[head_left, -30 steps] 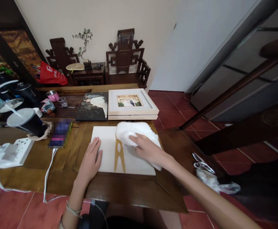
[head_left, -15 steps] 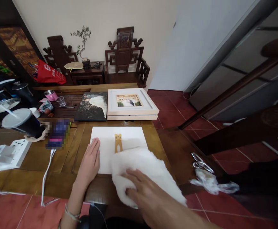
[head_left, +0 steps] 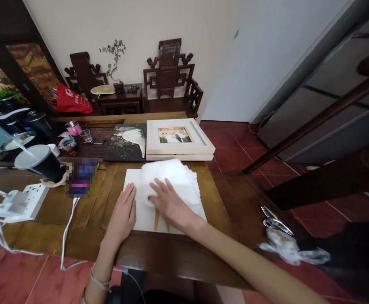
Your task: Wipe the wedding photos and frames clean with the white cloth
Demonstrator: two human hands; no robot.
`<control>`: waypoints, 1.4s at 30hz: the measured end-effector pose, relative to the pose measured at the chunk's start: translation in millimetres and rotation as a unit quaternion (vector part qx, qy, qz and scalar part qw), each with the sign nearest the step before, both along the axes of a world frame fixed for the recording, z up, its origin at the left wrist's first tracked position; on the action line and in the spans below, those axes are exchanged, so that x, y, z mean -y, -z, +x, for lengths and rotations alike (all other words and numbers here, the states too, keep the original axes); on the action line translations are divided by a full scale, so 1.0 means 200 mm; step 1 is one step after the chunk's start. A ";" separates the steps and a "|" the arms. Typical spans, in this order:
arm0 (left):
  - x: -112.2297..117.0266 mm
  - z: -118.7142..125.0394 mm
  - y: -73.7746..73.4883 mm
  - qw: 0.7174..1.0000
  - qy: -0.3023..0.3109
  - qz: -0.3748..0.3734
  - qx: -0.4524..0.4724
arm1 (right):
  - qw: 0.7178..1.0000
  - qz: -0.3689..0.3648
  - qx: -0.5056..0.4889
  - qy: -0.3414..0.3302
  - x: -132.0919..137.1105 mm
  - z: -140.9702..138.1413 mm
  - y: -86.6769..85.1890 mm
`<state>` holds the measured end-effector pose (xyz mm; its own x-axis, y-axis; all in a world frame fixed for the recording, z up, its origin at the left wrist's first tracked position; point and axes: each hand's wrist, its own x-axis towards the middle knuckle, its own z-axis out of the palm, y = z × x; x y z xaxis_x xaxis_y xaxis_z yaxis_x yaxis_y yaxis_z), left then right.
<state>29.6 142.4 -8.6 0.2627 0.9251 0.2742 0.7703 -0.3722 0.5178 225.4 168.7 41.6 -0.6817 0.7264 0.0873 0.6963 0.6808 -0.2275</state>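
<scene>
A white flat board [head_left: 132, 218] lies on the wooden table in front of me. My left hand [head_left: 127, 209] rests flat along its left edge, fingers stretched out together. On the board sits a folded fluffy white cloth [head_left: 179, 179], which my right hand [head_left: 167, 200] grips at its near left part and presses down, fingers spread over it. Below the cloth, two prongs of a tan, forked flat piece [head_left: 157, 219] show on the board. The rest of that piece is hidden by the cloth and my right hand.
Behind the board lie a white picture frame [head_left: 200, 139] and a dark photo panel [head_left: 113, 147]. At left are a phone [head_left: 82, 179] on a cable, a lidded cup [head_left: 41, 162] and a power strip [head_left: 34, 198]. Scissors [head_left: 277, 220] and a plastic bag [head_left: 285, 245] lie at right.
My right hand has pushed the white cloth forward, away from me, onto the board. The cloth now covers the upper part of the tan piece and bares its prongs. The left hand stays on the board.
</scene>
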 end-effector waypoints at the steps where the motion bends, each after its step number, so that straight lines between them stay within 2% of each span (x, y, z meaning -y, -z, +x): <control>1: 0.00 0.00 0.00 1.000 -0.001 -0.004 0.001 | 1.000 0.003 0.008 -0.014 0.05 0.00 0.00; 3: 0.00 0.00 -0.01 1.000 -0.003 -0.011 0.001 | 0.999 0.003 0.022 -0.048 0.19 0.00 -0.02; 6: 0.00 0.00 -0.01 1.000 -0.001 -0.016 0.008 | 0.995 -0.036 0.033 -0.091 0.39 0.01 -0.09; 9: 0.00 0.00 -0.01 1.000 0.001 -0.020 0.015 | 0.992 -0.080 0.025 -0.097 0.45 0.00 -0.15; 12: 0.00 0.00 -0.01 1.000 0.006 -0.024 0.014 | 0.996 -0.075 0.009 -0.052 0.34 -0.04 -0.15; 17: 0.00 0.00 -0.01 1.000 -0.002 -0.022 0.021 | 0.998 -0.025 0.032 0.044 -0.03 -0.14 -0.09; 20: 0.00 0.00 -0.01 0.999 -0.008 -0.021 0.028 | 0.997 -0.010 0.040 0.058 -0.10 -0.18 -0.08; 22: 0.00 -0.01 -0.01 0.999 -0.003 -0.021 0.037 | 0.998 -0.010 0.050 0.046 -0.04 -0.19 -0.08; 26: 0.00 -0.02 0.00 0.999 0.012 -0.022 0.039 | 0.996 -0.026 0.080 -0.024 0.21 -0.15 -0.14; 29: 0.00 -0.01 0.00 0.999 0.002 -0.028 0.031 | 0.989 -0.071 0.078 -0.103 0.39 -0.09 -0.19; 31: 0.00 0.00 -0.01 0.999 -0.003 -0.032 0.027 | 0.987 -0.105 0.048 -0.115 0.43 -0.05 -0.21; 34: 0.00 0.00 -0.01 0.999 -0.005 -0.031 0.026 | 0.993 -0.102 0.022 -0.059 0.35 -0.03 -0.19; 38: 0.00 0.00 -0.02 0.999 -0.005 -0.032 0.035 | 0.997 -0.040 0.058 0.038 0.09 -0.08 -0.13; 40: 0.01 0.00 -0.03 0.998 -0.008 -0.037 0.055 | 0.996 -0.024 0.061 0.062 -0.02 -0.13 -0.09; 42: 0.01 0.00 -0.05 0.994 -0.022 -0.047 0.101 | 0.996 -0.013 0.056 0.062 -0.06 -0.18 -0.07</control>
<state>28.7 140.5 1.3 0.1705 0.9582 0.2298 0.6608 -0.2842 0.6947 189.1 180.6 54.7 -0.5902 0.8073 -0.0046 0.7973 0.5820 -0.1600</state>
